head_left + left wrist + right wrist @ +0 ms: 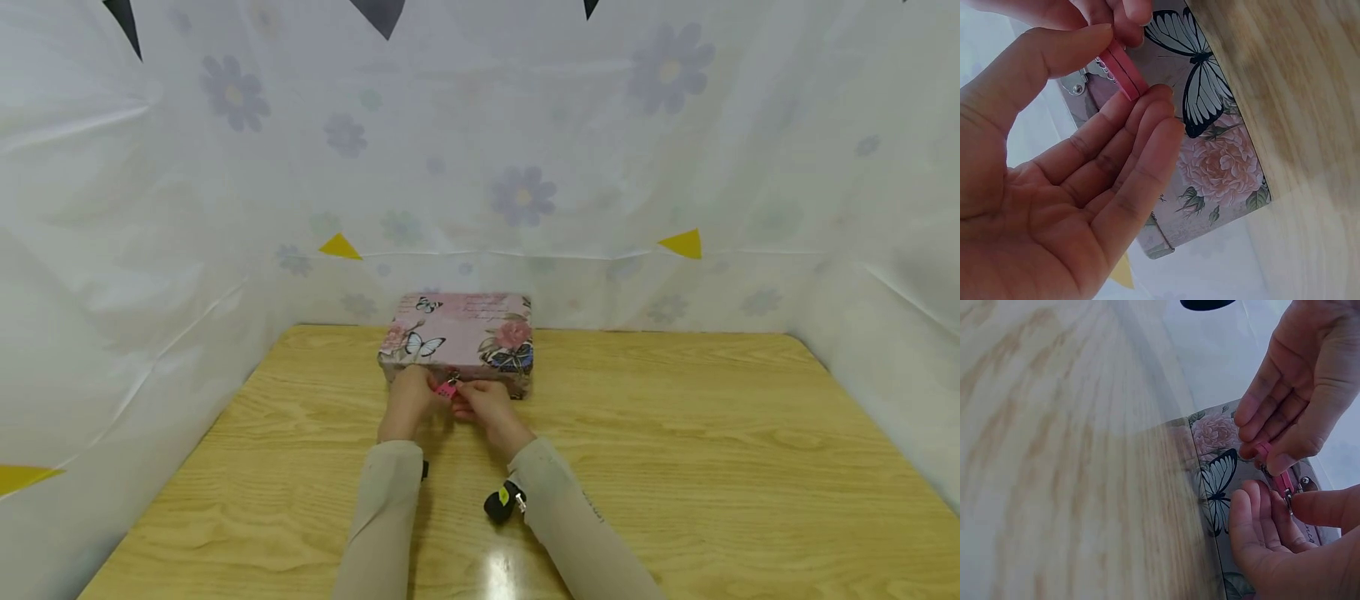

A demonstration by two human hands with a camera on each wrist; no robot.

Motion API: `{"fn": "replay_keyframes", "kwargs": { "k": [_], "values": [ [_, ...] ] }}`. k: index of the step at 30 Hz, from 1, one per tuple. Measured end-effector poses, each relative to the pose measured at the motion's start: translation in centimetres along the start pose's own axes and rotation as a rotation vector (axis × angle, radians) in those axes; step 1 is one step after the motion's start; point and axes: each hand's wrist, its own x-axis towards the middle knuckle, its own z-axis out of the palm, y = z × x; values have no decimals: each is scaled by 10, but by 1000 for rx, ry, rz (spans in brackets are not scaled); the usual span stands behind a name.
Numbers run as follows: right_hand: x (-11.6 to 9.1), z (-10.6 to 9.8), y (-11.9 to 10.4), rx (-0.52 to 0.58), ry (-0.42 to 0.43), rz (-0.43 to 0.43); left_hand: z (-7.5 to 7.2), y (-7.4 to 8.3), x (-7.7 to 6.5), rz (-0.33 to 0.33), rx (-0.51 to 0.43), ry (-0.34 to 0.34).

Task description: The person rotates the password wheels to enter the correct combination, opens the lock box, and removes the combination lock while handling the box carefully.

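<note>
A box with a butterfly and rose print [461,333] lies closed on the table, a metal clasp [1075,84] on its front side. At that clasp is a small pink padlock [447,390] with silver dials along one edge. My left hand [408,402] pinches the padlock body [1125,70] between thumb and fingertips. From the other side my right hand [489,407] pinches its metal shackle end [1289,499] with thumb and finger. Whether the shackle still passes through the clasp I cannot tell.
The wooden table [697,442] extends to both sides and in front of the box. Behind it hangs a white flower-patterned curtain [442,200] with yellow triangles. A black wrist device [501,503] sits at the right sleeve.
</note>
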Motion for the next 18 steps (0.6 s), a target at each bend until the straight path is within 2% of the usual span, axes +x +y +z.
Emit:
{"fn": "replay_keyframes", "kwargs": {
  "k": [10,18],
  "values": [
    [1,0,3,10,9,-33,-1,-1,-1,20,4,8],
    [3,0,5,10,28,-36,0,-2,0,-13,-5,-3]
  ]
}}
